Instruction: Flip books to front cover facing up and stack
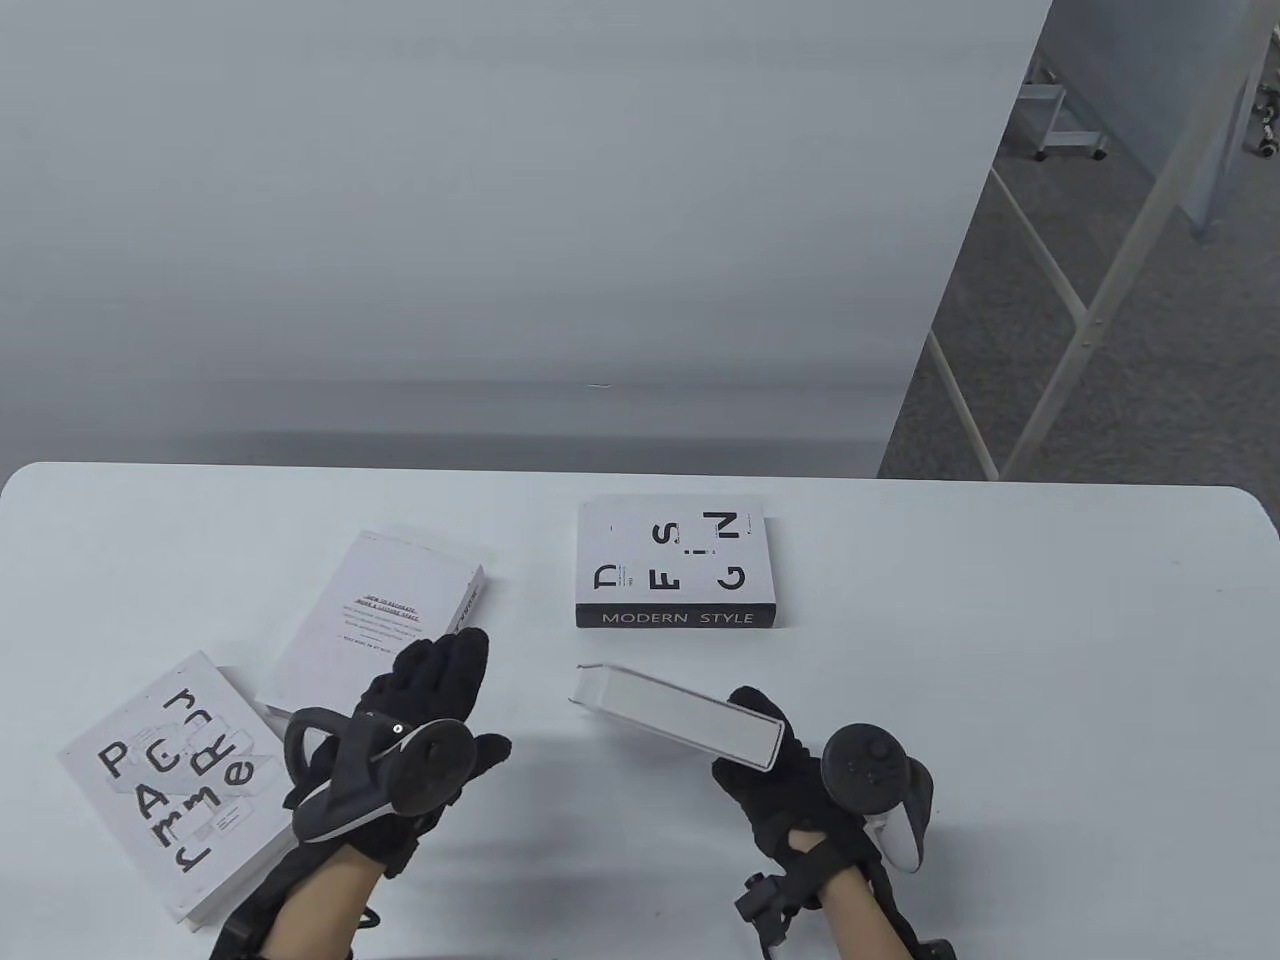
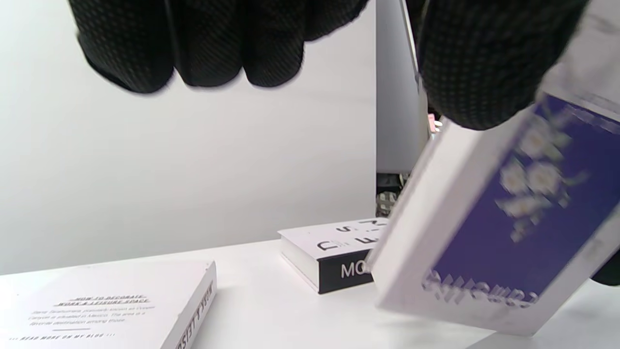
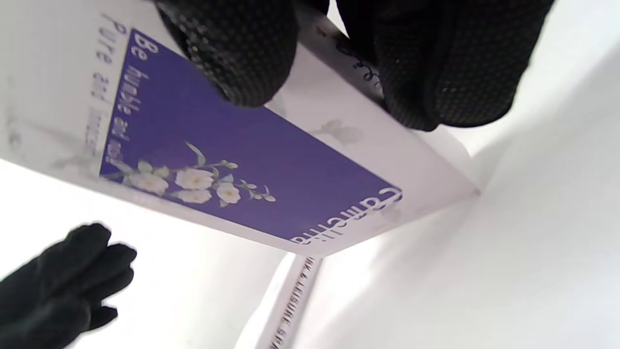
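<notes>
My right hand (image 1: pixel 775 775) grips a white book with a purple flowered cover (image 1: pixel 675 712) (image 3: pixel 252 160) and holds it tilted on edge above the table, purple side facing left and down. It also shows in the left wrist view (image 2: pixel 489 228). My left hand (image 1: pixel 425 700) is open and empty, fingers spread, just left of that book. A "DESIGN / MODERN STYLE" book (image 1: pixel 676 575) lies flat at the table's middle. A white book with small text on its cover (image 1: pixel 375 625) lies left of it. A white book with scattered black letters (image 1: pixel 170 780) lies at the front left.
The white table (image 1: pixel 1000 650) ends at its far edge against a grey wall panel (image 1: pixel 500 250). Metal frames and carpet floor (image 1: pixel 1120 300) are beyond the table at the right.
</notes>
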`<state>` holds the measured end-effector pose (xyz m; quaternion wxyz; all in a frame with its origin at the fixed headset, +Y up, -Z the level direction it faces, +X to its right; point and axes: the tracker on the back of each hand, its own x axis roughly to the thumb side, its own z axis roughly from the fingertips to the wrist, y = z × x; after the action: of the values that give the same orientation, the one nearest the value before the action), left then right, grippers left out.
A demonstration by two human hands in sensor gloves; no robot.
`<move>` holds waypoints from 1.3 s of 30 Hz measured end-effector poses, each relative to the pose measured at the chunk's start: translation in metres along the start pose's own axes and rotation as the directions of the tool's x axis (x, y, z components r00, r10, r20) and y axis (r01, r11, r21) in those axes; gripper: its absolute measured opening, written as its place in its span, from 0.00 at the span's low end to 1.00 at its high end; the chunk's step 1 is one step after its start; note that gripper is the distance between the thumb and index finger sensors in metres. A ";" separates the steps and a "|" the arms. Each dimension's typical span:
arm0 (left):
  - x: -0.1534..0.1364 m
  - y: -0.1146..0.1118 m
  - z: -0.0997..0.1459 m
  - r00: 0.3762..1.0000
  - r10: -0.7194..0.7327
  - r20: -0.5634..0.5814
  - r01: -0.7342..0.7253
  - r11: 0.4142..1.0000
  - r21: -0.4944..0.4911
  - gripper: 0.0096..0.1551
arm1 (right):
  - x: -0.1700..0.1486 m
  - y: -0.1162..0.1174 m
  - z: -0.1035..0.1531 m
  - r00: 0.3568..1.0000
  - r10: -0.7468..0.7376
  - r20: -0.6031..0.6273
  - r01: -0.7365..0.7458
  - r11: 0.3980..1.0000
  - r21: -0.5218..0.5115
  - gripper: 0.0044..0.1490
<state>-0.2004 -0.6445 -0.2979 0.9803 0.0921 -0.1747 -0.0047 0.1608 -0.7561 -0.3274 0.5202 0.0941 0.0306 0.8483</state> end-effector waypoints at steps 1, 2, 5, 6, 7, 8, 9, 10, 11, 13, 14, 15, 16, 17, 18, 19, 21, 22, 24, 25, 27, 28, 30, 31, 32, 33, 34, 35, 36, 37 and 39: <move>0.000 0.002 0.001 1.000 0.001 0.001 -0.001 1.000 -0.019 0.64 | -0.001 -0.001 -0.001 0.999 -0.033 -0.012 0.033 0.999 -0.012 0.45; -0.001 0.006 0.002 1.000 -0.006 0.007 0.007 0.999 -0.042 0.65 | -0.002 -0.001 -0.002 0.997 -0.075 -0.034 0.074 0.997 -0.029 0.45; -0.004 0.016 0.008 0.999 -0.014 0.051 0.017 0.998 -0.062 0.65 | -0.010 0.001 -0.007 0.967 -0.223 -0.124 0.215 0.974 -0.070 0.46; -0.005 0.020 0.010 0.999 -0.015 0.050 0.018 0.998 -0.057 0.65 | -0.012 0.003 -0.009 0.952 -0.265 -0.153 0.256 0.963 -0.081 0.46; -0.007 0.025 0.012 0.998 -0.016 0.053 0.017 0.999 -0.027 0.65 | -0.015 0.004 -0.012 0.931 -0.311 -0.191 0.298 0.950 -0.094 0.46; -0.008 0.028 0.013 0.998 -0.015 0.054 0.016 1.000 -0.010 0.65 | -0.017 0.005 -0.016 0.919 -0.332 -0.213 0.317 0.943 -0.100 0.46; -0.010 0.032 0.015 0.999 -0.009 0.048 0.009 1.000 0.000 0.65 | -0.019 0.005 -0.022 0.907 -0.350 -0.236 0.333 0.937 -0.108 0.47; -0.011 0.036 0.017 0.999 -0.001 0.040 0.001 1.000 0.004 0.65 | -0.021 0.005 -0.030 0.901 -0.353 -0.253 0.332 0.935 -0.123 0.47; -0.012 0.039 0.019 0.999 0.001 0.038 -0.001 1.000 0.010 0.65 | -0.022 0.006 -0.038 0.895 -0.358 -0.265 0.330 0.933 -0.144 0.46; -0.014 0.044 0.022 0.999 0.006 0.033 -0.006 1.000 0.017 0.65 | -0.025 0.010 -0.050 0.870 -0.397 -0.292 0.364 0.917 -0.160 0.46; -0.015 0.047 0.024 0.999 0.009 0.033 -0.010 1.000 0.023 0.65 | -0.027 0.013 -0.058 0.845 -0.435 -0.311 0.403 0.900 -0.164 0.46; -0.016 0.048 0.025 0.999 0.012 0.033 -0.013 1.000 0.028 0.65 | -0.028 0.016 -0.063 0.829 -0.457 -0.322 0.424 0.889 -0.172 0.46; -0.017 0.050 0.026 0.999 0.018 0.027 -0.019 0.999 0.037 0.65 | -0.029 0.019 -0.071 0.810 -0.484 -0.332 0.445 0.875 -0.190 0.47; -0.018 0.051 0.027 0.999 0.023 0.023 -0.024 0.999 0.042 0.65 | -0.030 0.023 -0.078 0.790 -0.510 -0.341 0.464 0.860 -0.211 0.47; -0.019 0.051 0.027 1.000 0.023 0.022 -0.024 0.999 0.040 0.65 | -0.030 0.024 -0.081 0.778 -0.522 -0.349 0.471 0.853 -0.226 0.47; -0.020 0.051 0.027 1.000 0.024 0.017 -0.025 0.999 0.035 0.65 | -0.030 0.027 -0.087 0.765 -0.533 -0.362 0.472 0.846 -0.247 0.47; -0.021 0.051 0.028 1.000 0.025 0.014 -0.025 0.999 0.027 0.64 | -0.030 0.030 -0.096 0.764 -0.521 -0.381 0.449 0.853 -0.268 0.48; -0.021 0.051 0.028 1.000 0.026 0.013 -0.026 0.999 0.026 0.64 | -0.030 0.031 -0.099 0.767 -0.508 -0.391 0.433 0.860 -0.269 0.48; -0.022 0.051 0.027 0.999 0.037 0.014 -0.037 0.999 0.025 0.64 | -0.030 0.032 -0.108 0.771 -0.474 -0.425 0.395 0.880 -0.265 0.48; -0.023 0.051 0.027 0.999 0.038 0.013 -0.039 0.999 0.025 0.64 | -0.030 0.032 -0.110 0.771 -0.467 -0.433 0.387 0.883 -0.263 0.48; -0.024 0.050 0.026 0.999 0.036 0.010 -0.037 0.999 0.017 0.64 | -0.030 0.033 -0.118 0.772 -0.448 -0.451 0.370 0.894 -0.254 0.48; -0.024 0.049 0.026 0.999 0.037 0.010 -0.037 0.999 0.012 0.64 | -0.030 0.034 -0.121 0.765 -0.452 -0.458 0.374 0.892 -0.255 0.48; -0.026 0.047 0.025 0.999 0.047 0.008 -0.047 0.999 0.002 0.64 | -0.030 0.037 -0.126 0.745 -0.472 -0.472 0.392 0.882 -0.262 0.48; -0.027 0.046 0.025 0.999 0.054 0.007 -0.054 0.999 0.000 0.64 | -0.030 0.038 -0.129 0.736 -0.479 -0.479 0.397 0.878 -0.268 0.48; -0.029 0.046 0.025 0.998 0.059 0.005 -0.059 0.998 -0.003 0.64 | -0.030 0.040 -0.131 0.731 -0.479 -0.487 0.393 0.878 -0.274 0.49; -0.030 0.045 0.025 0.998 0.061 -0.001 -0.061 0.998 -0.005 0.64 | -0.031 0.041 -0.133 0.728 -0.474 -0.496 0.383 0.880 -0.280 0.49; -0.031 0.045 0.025 0.998 0.060 -0.004 -0.060 0.998 -0.005 0.64 | -0.031 0.042 -0.135 0.723 -0.474 -0.503 0.381 0.881 -0.281 0.49; -0.033 0.045 0.025 0.998 0.058 -0.009 -0.058 0.998 -0.006 0.64 | -0.031 0.043 -0.136 0.706 -0.487 -0.514 0.391 0.873 -0.290 0.50; -0.033 0.045 0.025 0.998 0.058 -0.011 -0.058 0.998 -0.006 0.64 | -0.032 0.044 -0.137 0.703 -0.492 -0.514 0.395 0.871 -0.292 0.50; -0.034 0.045 0.025 0.998 0.061 -0.013 -0.061 0.998 -0.006 0.64 | -0.031 0.046 -0.138 0.696 -0.500 -0.515 0.405 0.866 -0.294 0.50; -0.035 0.044 0.025 0.998 0.065 -0.015 -0.065 0.998 -0.007 0.64 | -0.030 0.048 -0.140 0.694 -0.506 -0.511 0.415 0.862 -0.290 0.52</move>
<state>-0.2429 -0.6044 -0.2786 0.9816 0.0826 -0.1701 0.0271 0.1053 -0.7986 -0.4615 0.6882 -0.2148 0.1432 0.6780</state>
